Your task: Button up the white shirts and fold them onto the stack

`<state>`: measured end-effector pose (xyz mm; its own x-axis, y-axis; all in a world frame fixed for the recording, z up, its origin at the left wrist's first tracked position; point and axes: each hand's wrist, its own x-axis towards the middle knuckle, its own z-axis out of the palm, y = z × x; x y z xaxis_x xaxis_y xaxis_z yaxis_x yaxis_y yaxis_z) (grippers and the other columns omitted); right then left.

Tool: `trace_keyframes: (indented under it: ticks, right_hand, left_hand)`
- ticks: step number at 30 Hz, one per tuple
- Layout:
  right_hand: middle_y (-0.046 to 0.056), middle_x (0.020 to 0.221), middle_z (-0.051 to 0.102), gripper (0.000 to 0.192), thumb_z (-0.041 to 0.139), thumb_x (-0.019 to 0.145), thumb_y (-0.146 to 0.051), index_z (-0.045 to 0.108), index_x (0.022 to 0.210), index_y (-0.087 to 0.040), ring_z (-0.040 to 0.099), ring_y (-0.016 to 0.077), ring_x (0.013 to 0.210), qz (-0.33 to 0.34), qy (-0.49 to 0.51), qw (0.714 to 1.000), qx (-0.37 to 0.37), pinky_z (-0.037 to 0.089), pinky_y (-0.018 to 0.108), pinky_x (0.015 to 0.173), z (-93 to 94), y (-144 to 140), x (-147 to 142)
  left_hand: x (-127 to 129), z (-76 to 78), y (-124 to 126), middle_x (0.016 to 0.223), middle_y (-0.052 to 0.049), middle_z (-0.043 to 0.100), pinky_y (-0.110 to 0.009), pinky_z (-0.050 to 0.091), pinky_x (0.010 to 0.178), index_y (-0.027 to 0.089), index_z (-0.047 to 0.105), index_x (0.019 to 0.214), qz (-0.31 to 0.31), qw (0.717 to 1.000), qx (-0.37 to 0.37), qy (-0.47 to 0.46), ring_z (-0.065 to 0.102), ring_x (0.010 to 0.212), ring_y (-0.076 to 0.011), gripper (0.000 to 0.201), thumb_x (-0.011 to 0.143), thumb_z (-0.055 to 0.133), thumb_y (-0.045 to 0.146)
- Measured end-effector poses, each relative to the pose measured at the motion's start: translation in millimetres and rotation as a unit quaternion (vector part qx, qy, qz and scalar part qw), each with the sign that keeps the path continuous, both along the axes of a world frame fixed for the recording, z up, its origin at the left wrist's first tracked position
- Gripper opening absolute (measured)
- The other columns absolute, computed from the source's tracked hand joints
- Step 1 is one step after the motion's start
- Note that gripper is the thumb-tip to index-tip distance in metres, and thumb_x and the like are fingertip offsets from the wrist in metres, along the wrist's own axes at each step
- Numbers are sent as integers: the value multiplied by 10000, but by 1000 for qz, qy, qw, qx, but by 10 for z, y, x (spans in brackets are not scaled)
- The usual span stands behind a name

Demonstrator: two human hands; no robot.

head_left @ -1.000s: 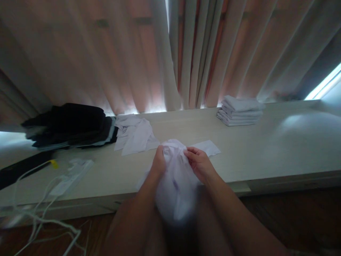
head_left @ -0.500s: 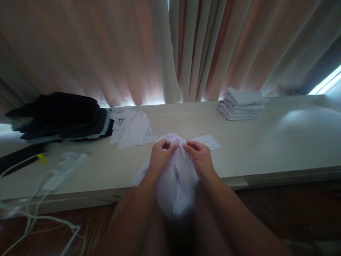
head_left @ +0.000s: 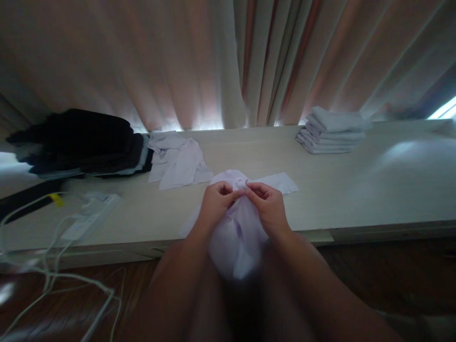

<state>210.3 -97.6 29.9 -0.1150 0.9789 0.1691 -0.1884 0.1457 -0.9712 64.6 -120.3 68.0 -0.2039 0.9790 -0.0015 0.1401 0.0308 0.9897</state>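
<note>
Both hands up close together at the table's near edge, fingertips nearly touching: my left hand (head_left: 213,205) and right hand (head_left: 268,209) each pinch the top of a white cloth (head_left: 238,237), bunched btwn them and hanging off the front of the table (head_left: 356,190) toward my lap. A flat bit of white fabric (head_left: 280,181) lies on the table just behind my hands, prob. part of the same piece, can't tell. Risks as I see it: grip is fingertips only, so the thin cloth could slip & drop to the floor; tugging may drag that flat bit off w/ it. Loose white cloths (head_left: 178,161) and folded stack (head_left: 333,137) are well apart.
</note>
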Motion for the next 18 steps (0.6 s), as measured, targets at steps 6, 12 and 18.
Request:
trace_keyframes:
  ticks: [6,12,18]
  right_hand:
    - [57,948,776,218,783,781,-356,778,942,-209,719,229,887,-14,-51,998,36,556,355,828,-8,-11,15]
    - [61,978,775,229,769,795,-359,777,967,-208,719,236,918,-28,-72,996,42,554,375,870,-30,24,69]
    - [64,989,773,219,761,792,-351,776,960,-211,713,247,946,-16,-87,996,27,548,393,903,-35,41,77]
  left_hand:
    - [4,10,-3,467,52,507,-211,343,447,170,518,532,-29,1000,-2,1,447,439,-77,399,607,859,365]
    - [-57,-77,20,641,-2,636,-215,440,551,152,677,691,-83,996,-10,-5,577,599,-114,199,786,685,328]
    - [-75,-126,34,675,-3,631,-222,445,583,154,686,739,-85,996,-11,-3,574,635,-120,208,798,668,353]
